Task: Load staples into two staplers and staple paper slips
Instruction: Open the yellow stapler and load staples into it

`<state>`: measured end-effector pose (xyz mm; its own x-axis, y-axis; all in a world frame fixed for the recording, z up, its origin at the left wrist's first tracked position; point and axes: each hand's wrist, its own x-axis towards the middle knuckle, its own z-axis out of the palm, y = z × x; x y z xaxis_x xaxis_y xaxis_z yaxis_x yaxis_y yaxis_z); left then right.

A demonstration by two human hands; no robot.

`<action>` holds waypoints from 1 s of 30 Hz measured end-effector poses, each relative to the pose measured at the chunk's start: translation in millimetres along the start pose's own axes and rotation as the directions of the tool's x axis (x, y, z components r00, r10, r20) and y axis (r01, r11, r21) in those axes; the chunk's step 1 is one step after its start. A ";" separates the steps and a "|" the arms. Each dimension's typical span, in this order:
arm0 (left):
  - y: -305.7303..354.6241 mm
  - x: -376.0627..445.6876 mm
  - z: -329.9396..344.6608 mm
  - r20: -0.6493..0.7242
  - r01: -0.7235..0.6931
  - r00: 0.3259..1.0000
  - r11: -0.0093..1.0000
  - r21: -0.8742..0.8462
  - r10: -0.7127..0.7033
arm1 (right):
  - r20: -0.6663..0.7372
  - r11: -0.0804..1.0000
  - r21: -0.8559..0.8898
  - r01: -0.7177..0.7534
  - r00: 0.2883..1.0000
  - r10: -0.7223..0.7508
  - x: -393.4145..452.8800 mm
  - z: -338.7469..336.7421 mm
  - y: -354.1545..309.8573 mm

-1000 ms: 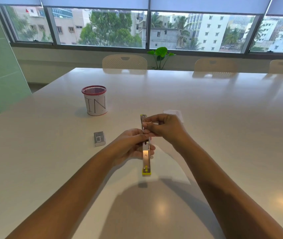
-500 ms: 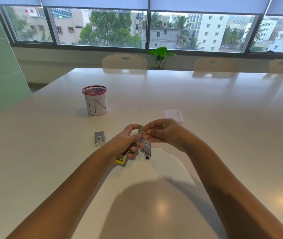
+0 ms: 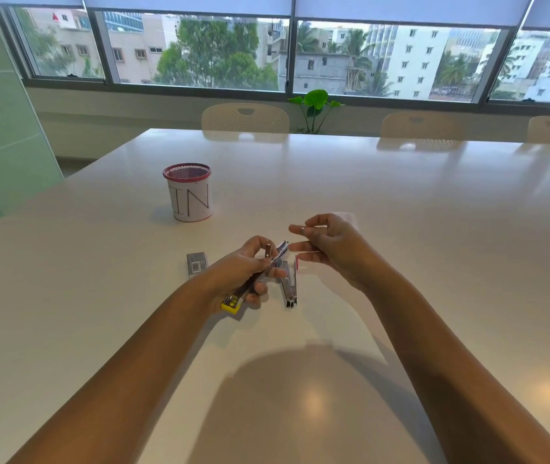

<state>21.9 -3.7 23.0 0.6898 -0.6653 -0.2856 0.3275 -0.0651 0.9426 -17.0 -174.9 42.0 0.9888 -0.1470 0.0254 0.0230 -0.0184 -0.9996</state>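
1. While our left hand [image 3: 250,266] grips the stapler [image 3: 260,276], its fingers are curled round the metal body, and the stapler is swung open into two arms.
2. One arm of the stapler, with a yellow end, lies inside our left palm and points back toward us; the other silver arm hangs down just to the right of this hand, and its tip is close to the white tabletop [image 3: 434,262] or on it, we cannot tell which.
3. Our right hand [image 3: 330,242] is lifted a little beyond and to the right of the stapler, apart from it. Its fingers are loosely curled; whether they pinch something thin we cannot tell.
4. Just behind our right hand a white paper slip [image 3: 347,216] lies on the tabletop, partly hidden by the fingers.
5. Just left of our left hand lies a small grey staple box [image 3: 196,264].
6. Farther beyond the left hand stands a mesh cup [image 3: 189,192] with a red rim and the letters "IN".
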 end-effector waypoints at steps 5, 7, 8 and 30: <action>-0.6 -2.5 3.1 0.008 -0.110 0.994 0.986 0.124 0.110 | -0.054 0.984 -0.163 0.076 0.995 -0.085 0.3 0.0 2.5; -1.1 -3.0 4.4 0.038 -0.134 0.991 0.982 0.133 0.131 | -0.073 0.973 -0.198 0.121 0.988 -0.137 0.7 -3.0 3.1; -0.9 -3.0 4.5 0.058 -0.139 0.990 0.979 0.151 0.131 | -0.083 0.966 -0.217 0.139 0.984 -0.161 0.8 -4.4 3.3; 0.9 -5.0 8.8 0.031 -0.154 0.988 0.968 0.197 0.151 | -0.116 0.860 -0.424 0.283 0.925 -0.361 -2.1 5.8 5.6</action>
<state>13.1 -7.0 26.9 0.7112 -0.6899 -0.1349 0.0839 -0.1073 0.9907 -18.2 -168.9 36.3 0.8896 -0.2440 0.3861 0.2366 -0.4768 -0.8465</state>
